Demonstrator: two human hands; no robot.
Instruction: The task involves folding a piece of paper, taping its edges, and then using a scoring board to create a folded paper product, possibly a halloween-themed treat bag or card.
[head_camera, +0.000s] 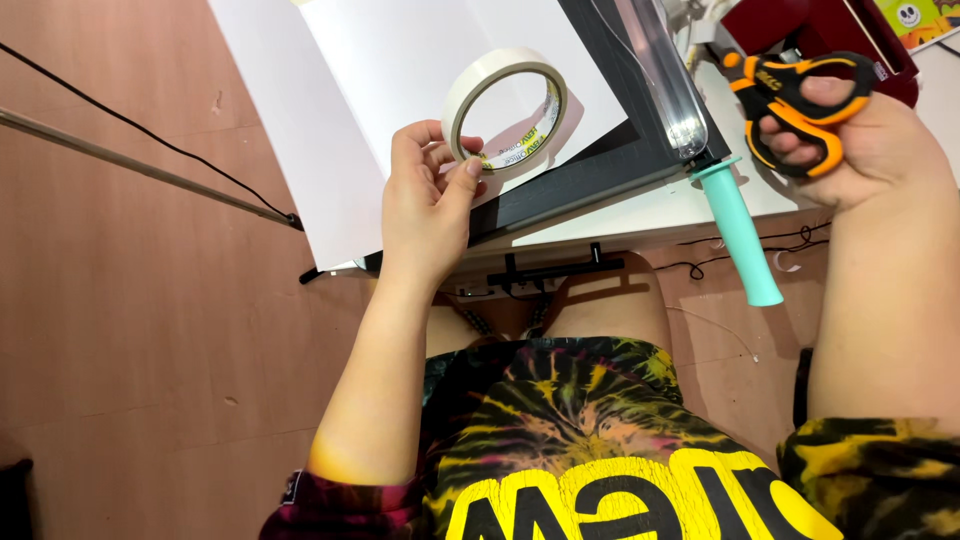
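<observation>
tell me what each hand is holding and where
Left hand pinches the tape roll at its lower rim; right hand grips the scissors by their handles.

Scissors (795, 95) blades hidden behind the right hand (860, 140).

The tape roll (506, 110) stands on paper (330, 120) just beyond the left hand's fingers (425, 150); the paper cutter (640, 130) lies between both hands' fingers, scissors (800, 95) within the right's.
</observation>
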